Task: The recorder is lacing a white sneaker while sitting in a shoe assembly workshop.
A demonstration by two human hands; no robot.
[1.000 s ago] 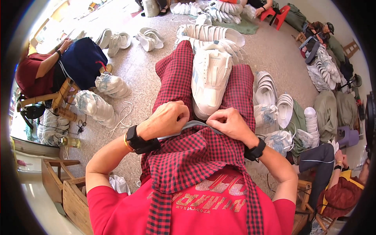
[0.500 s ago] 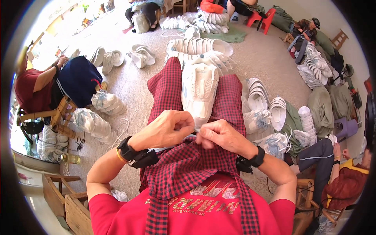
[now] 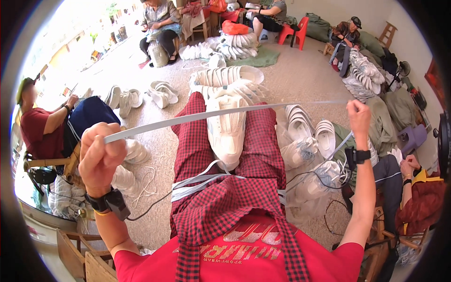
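Observation:
A flat pale-grey shoelace (image 3: 197, 116) stretches nearly straight across the view, above my lap. At the left, my left hand (image 3: 101, 152) pinches one part of it between thumb and fingers. My raised right hand (image 3: 359, 120) is closed at the other end, where the lace blurs. A white sneaker (image 3: 228, 145) rests between my knees, toe toward me, under the taut lace. More pale-grey laces (image 3: 192, 184) lie across the checked apron (image 3: 225, 199) on my lap. Each wrist wears a black band, and a dark cable runs from near the left one.
Nested white shoes (image 3: 225, 75) stand beyond my knees. More shoes (image 3: 298, 122) and bagged ones (image 3: 300, 152) sit at my right. A seated person (image 3: 47, 117) works at the left, another (image 3: 418, 202) at the right. Wooden stools (image 3: 75, 249) stand at the lower left.
My hands have moved from close together over the shoe's toe to wide apart, drawing the lace out between them. The head view has tilted up, showing more of the far room.

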